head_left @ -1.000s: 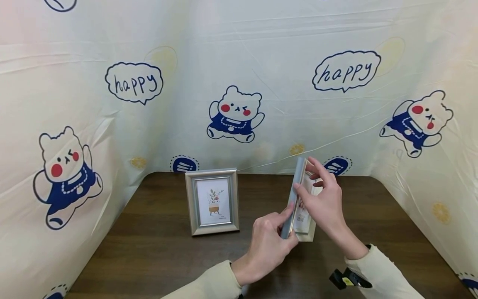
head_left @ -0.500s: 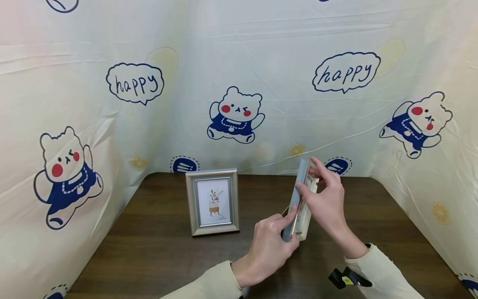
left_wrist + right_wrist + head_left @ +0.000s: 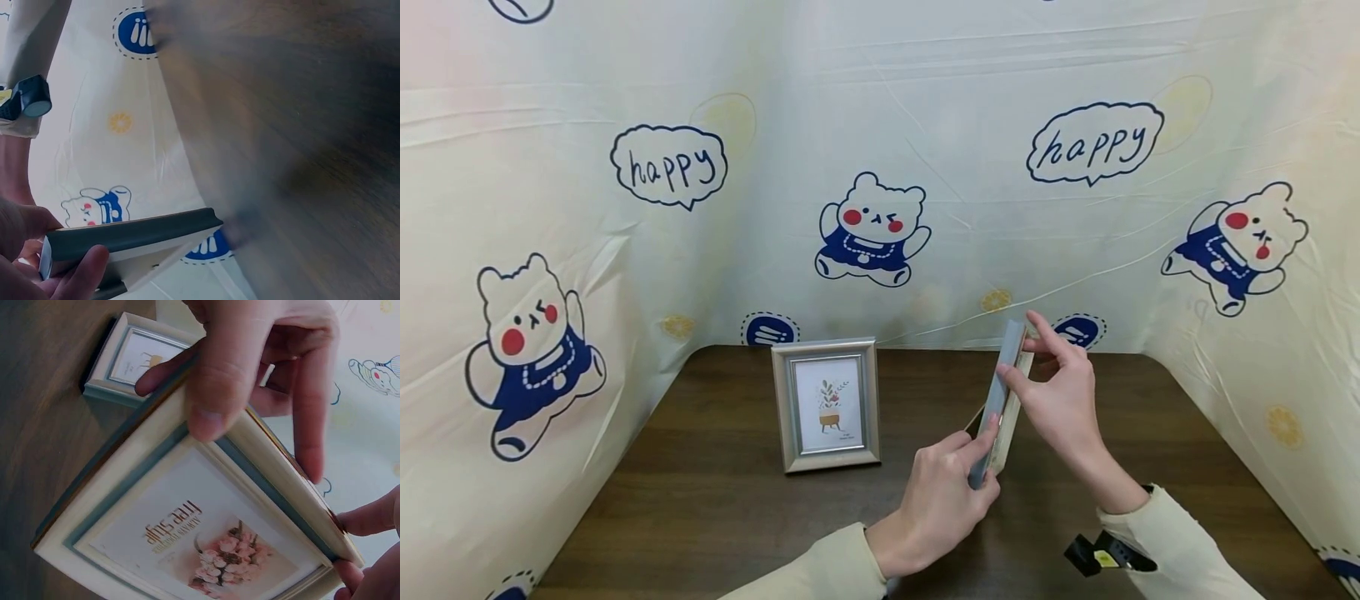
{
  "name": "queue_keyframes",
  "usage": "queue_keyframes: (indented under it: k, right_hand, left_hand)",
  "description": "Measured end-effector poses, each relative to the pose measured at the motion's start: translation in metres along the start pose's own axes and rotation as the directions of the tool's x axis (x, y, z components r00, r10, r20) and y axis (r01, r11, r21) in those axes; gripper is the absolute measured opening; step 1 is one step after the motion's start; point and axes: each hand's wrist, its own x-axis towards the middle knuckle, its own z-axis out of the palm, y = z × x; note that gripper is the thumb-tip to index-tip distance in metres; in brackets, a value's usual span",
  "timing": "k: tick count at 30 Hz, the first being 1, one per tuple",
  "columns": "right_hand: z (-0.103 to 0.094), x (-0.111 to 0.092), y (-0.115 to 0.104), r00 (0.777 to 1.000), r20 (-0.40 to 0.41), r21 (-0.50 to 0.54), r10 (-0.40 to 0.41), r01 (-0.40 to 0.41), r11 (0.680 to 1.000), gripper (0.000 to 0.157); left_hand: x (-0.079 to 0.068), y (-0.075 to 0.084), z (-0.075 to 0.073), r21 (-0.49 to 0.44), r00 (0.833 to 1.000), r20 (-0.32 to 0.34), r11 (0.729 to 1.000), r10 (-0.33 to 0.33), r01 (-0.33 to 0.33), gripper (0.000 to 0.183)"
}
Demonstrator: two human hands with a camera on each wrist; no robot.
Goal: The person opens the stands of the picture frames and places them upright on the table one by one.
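Held item, one: picture frame (image 3: 995, 393), cream border, blue-grey sides, blue inner band (image 3: 134, 481), floral print (image 3: 228, 559) with lettering inside. Location: to the right of centre over the table (image 3: 715, 483), nearly edge-on in the head view, tilted, with upper end leaning to the right. Contact with the table: cannot tell. Thin strip at the back (image 3: 973, 419), possibly a folding stand. Left hand (image 3: 936, 500): lower end pinched between thumb and fingers. Right hand (image 3: 1063, 392): gripping an upper corner, thumb on the front border, index apparently behind. Gap of both hands: narrow, set by the thickness of the border. Handling, as judged: probably light for its size, stiff throughout, smooth-faced and somewhat slippery; front pane, if glass, fragile, with corners likely to chip if knocked. Best hold: the border at opposite ends or corners, thumb on the moulding, clear of the print and without pressure on the strip behind. Second item, one: standing frame (image 3: 826, 406), pale border, potted-plant print; upright on the table, to the left of the held item, well apart from both hands. Backdrop: printed cloth (image 3: 970, 150) with cartoon bears and "happy" bubbles. Also present: pale sleeves (image 3: 820, 571); black wrist device (image 3: 1116, 552) at the right cuff.
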Motion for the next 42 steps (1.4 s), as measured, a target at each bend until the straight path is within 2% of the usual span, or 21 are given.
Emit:
queue_keyframes:
  k: [6,14,20,29,36,42]
  right_hand:
    - [-0.007,0.003,-0.004,0.996,0.084,-0.043,0.043,-0.039,0.998,0.071]
    - [-0.014,0.007,0.0,0.987,0.158,-0.075,0.0,0.012,0.997,0.057]
    - [-0.014,0.007,0.005,0.982,0.178,-0.105,-0.067,0.086,0.991,0.056]
    - [-0.013,0.008,0.011,0.977,0.175,-0.094,-0.124,0.142,0.985,0.053]
    - [-0.014,0.009,0.013,0.98,0.139,-0.013,-0.145,0.149,0.989,0.046]
    - [-0.015,0.009,0.015,0.981,0.135,0.023,-0.139,0.137,0.99,0.047]
  left_hand:
    - [-0.002,-0.001,0.002,0.047,0.998,-0.018,0.997,0.055,-0.054,0.068]
    - [-0.004,-0.002,0.003,0.077,0.997,-0.025,0.994,0.078,-0.076,0.069]
    - [-0.005,-0.003,0.004,0.092,0.996,-0.029,0.992,0.089,-0.086,0.068]
    - [-0.007,-0.003,0.002,0.089,0.997,-0.015,0.993,0.076,-0.075,0.066]
    - [-0.006,-0.002,0.001,0.123,0.995,-0.011,0.987,0.102,-0.1,0.063]
    - [-0.006,0.001,-0.001,0.146,0.994,0.02,0.984,0.103,-0.105,0.063]
